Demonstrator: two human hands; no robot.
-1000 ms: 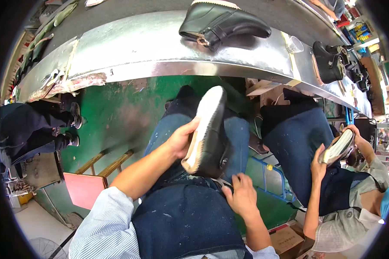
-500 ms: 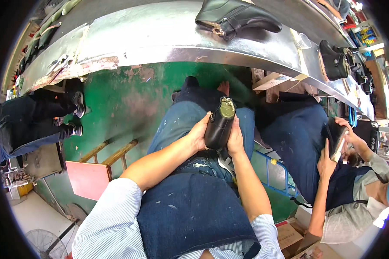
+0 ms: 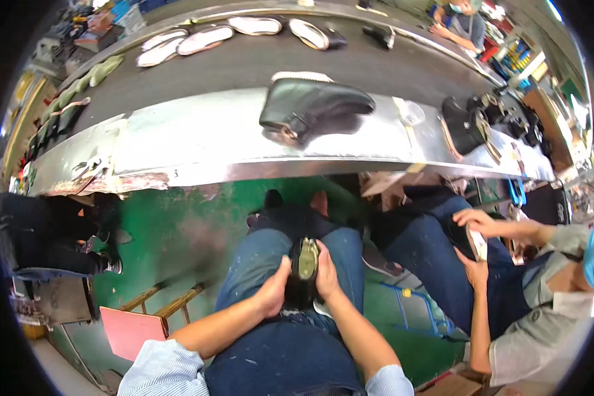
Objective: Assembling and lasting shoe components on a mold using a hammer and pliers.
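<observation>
Between my two hands, just above my lap, is a black leather boot (image 3: pixel 301 290). Its far end shows an olive-green piece with a rough rim; the near part is dark. My left hand (image 3: pixel 274 288) grips the boot's left side, and my right hand (image 3: pixel 327 274) presses on its right side, fingers bent along it. Another black boot (image 3: pixel 313 113), buckled and pale-topped, lies on its side on the metal edge of the bench (image 3: pixel 198 132) in front of me.
Several black shoes (image 3: pixel 204 39) with pale undersides lie on the dark belt behind. More black boots (image 3: pixel 465 129) stand at right. Close on my right, a seated co-worker holds a dark shoe (image 3: pixel 468 241). A pink-topped stool (image 3: pixel 132 332) is at left, a blue metal frame (image 3: pixel 419 310) at right.
My view has tilted up, bringing more of the bench into sight. The boot in my hands has turned, so its green end faces me more. The co-worker's hands and shoe have shifted.
</observation>
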